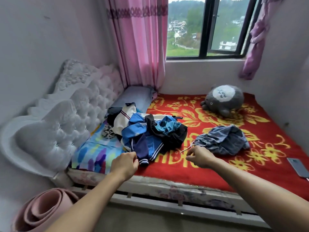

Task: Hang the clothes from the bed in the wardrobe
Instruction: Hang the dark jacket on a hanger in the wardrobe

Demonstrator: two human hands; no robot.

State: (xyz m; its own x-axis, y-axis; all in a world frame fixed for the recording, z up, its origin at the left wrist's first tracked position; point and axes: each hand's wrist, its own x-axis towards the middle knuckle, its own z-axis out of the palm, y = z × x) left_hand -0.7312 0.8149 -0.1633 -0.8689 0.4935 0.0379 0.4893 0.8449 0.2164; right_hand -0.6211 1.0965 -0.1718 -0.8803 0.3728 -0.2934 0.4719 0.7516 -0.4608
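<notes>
- The left hand (pixel 124 162) reaches over the near edge of the bed (pixel 167 185), seen from its back with the fingers curled in. The striped cuff (pixel 143 161) of a navy sleeve lies just beside the knuckles. I cannot tell whether the fingers have any cloth in them.
- The right hand (pixel 200 156) hangs over the red flowered blanket (pixel 217 166) with fingers bent and the thumb close to the forefinger. A white drawstring (pixel 185 149) runs past its fingertips. Whether it is pinched or merely near cannot be told.
- The clothes lie in two lots on the bed. One is a tangled pile (pixel 150 131) between the hands and the headboard (pixel 66 104), with a blue-and-white striped jacket, a white garment and dark pieces heaped together. The other is a single grey-blue denim garment (pixel 224 141), crumpled just beyond the right hand, and the drawstring comes from it.
- The pile sits half on the red blanket and half on a bright multicoloured sheet (pixel 97 151).
- Also on the bed are one grey pillow (pixel 133 97) by the corner, one round grey plush toy (pixel 224 99) under the window (pixel 205 27), and one phone (pixel 299 166) lying flat at the right edge.
- There are two curtains, a pink one (pixel 138 42) left of the window and a purple one (pixel 257 39) bunched at the right.
- One rolled pink mat (pixel 41 210) leans on the floor at the headboard's foot.
</notes>
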